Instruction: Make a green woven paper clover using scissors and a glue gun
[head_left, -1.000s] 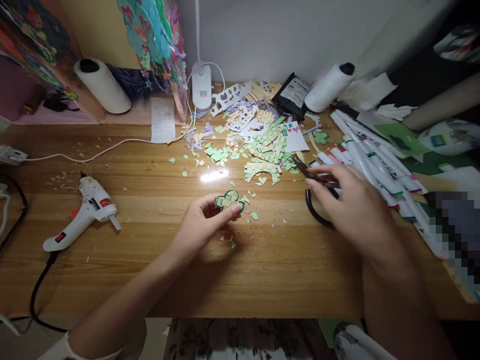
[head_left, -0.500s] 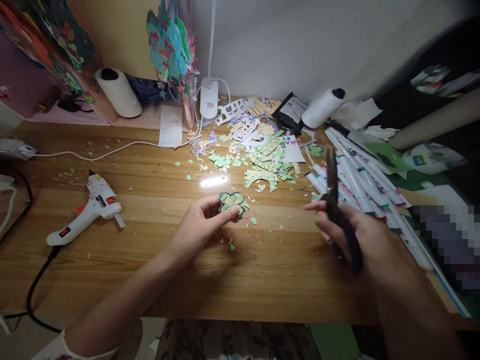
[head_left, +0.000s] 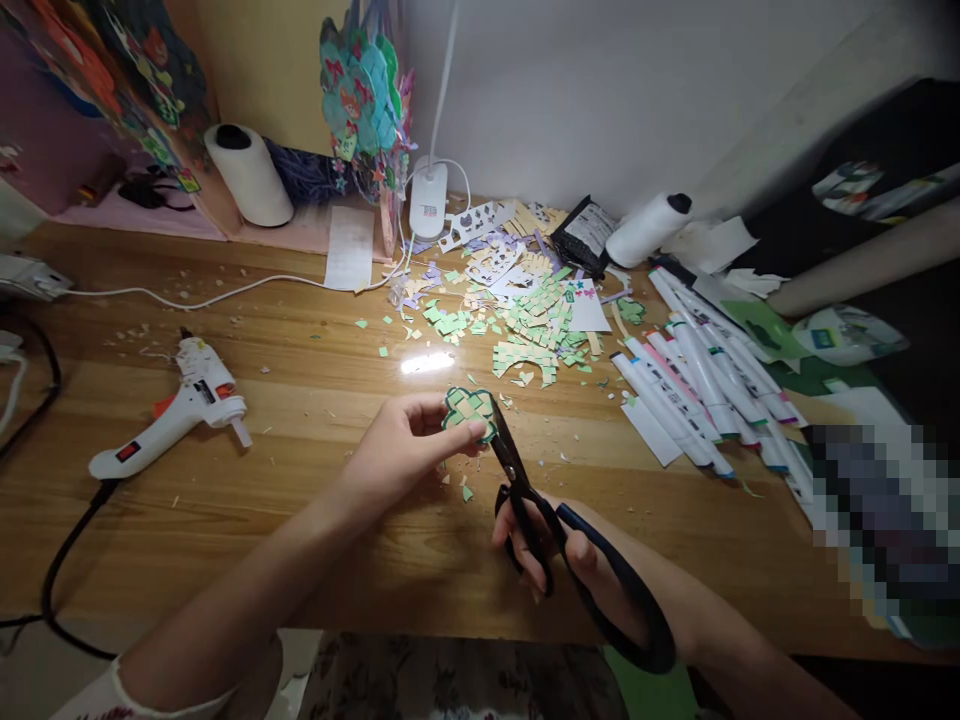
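Observation:
My left hand [head_left: 401, 450] pinches a small woven paper cutout [head_left: 469, 410], green and tan with a dark green scalloped edge, just above the wooden table [head_left: 315, 520]. My right hand [head_left: 559, 560] grips black-handled scissors [head_left: 555, 535], fingers through the loops. The blades point up and left, and their tips meet the right edge of the cutout.
A white glue gun [head_left: 176, 410] lies at the left with its black cord. Green, tan and purple paper scraps [head_left: 525, 310] are heaped beyond the cutout, under a white desk lamp [head_left: 429, 200]. Several white markers [head_left: 690, 385] lie at the right. Two white rolls stand at the back.
My right hand picked the scissors up from beside the markers and swung them left to the cutout's edge. My left hand kept holding the cutout in place.

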